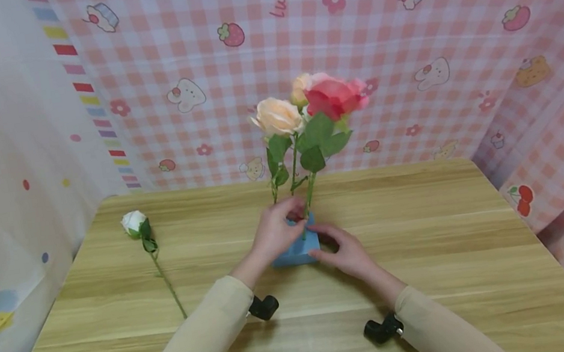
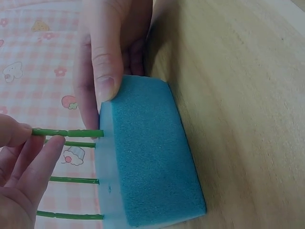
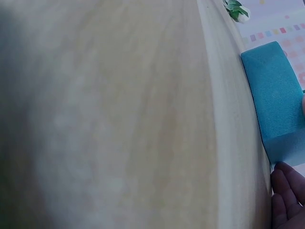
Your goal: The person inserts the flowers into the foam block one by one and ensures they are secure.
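A blue foam block (image 1: 294, 257) sits on the table with several green stems standing in it. My left hand (image 1: 275, 233) pinches one stem (image 2: 71, 133) between thumb and fingers, just above the foam; in the left wrist view its lower end meets the block. My right hand (image 1: 347, 253) grips the block's right end, the thumb (image 2: 106, 86) pressed on its edge and fingers on the other side. Above the hands rise a peach rose (image 1: 277, 117), a second peach rose (image 1: 300, 89) partly hidden, and a large pink-red rose (image 1: 334, 96) with green leaves.
A white rose (image 1: 134, 222) with a long stem lies on the wooden table (image 1: 420, 222) at the left. Pink checked cloth (image 1: 264, 57) hangs behind the table and at the right. A pale patterned cloth (image 1: 11, 155) hangs at the left.
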### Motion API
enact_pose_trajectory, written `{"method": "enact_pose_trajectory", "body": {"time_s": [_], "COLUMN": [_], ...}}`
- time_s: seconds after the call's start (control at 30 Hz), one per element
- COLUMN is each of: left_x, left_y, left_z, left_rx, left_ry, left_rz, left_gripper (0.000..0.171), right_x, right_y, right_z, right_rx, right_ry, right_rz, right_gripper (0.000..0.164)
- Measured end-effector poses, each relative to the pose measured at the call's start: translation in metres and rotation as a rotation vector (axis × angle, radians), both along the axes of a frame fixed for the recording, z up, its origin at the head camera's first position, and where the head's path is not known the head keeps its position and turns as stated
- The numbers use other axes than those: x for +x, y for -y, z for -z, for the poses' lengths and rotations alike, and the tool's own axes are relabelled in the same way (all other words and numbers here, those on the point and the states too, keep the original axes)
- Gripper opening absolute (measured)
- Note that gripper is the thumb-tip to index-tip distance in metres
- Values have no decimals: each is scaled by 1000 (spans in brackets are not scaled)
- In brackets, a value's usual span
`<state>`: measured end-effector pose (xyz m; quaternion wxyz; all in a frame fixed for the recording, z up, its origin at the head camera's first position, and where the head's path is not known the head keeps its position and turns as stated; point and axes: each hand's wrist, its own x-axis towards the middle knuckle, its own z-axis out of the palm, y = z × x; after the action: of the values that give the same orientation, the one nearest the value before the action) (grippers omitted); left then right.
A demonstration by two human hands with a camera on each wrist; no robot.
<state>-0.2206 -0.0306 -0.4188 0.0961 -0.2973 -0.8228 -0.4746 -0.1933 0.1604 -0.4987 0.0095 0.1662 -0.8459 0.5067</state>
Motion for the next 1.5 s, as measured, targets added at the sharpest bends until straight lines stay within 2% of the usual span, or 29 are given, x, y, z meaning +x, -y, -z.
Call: {"method": "enact_pose_trajectory", "body": {"time_s": [0.23,0.53,0.77,0.9,1.07,1.23,1.27,1.47,1.5], "left_x": [-1,-1,1,1,1,0,0,1,2], "left_y": [0,0,1,2,1,1,1,1,1], "left_z": [6,11,12,12,11,14,15,16,16], "left_rx": [-44,-19,-5,-1,-5,-4,-1,9,13], "left_ry": [-15,-20,-34,-35,-23,-21,-21,-8,-3], "left_rz": [10,6,8,8,3,8,10,-1,-4], "left_gripper": [31,31,33,33,33,31,31,28,27], "right_x": [1,2,-2,-5,-7,-8,-6,-6,-8], "right_y": [0,0,-3,-6,-6,-6,-5,-5,-7], "right_z": [-3,-14,-23,-24,-23,-23,-27,-26,-22], "right_rx": [16,26,17,-22,-65,-71,-74,-76,-74], "right_ry": [21,86,167,205,201,206,212,214,207], "right_rz": [28,31,-11,-39,-57,-55,-59,-64,-65], "right_gripper": [52,53,53,52,50,50,50,51,51]}}
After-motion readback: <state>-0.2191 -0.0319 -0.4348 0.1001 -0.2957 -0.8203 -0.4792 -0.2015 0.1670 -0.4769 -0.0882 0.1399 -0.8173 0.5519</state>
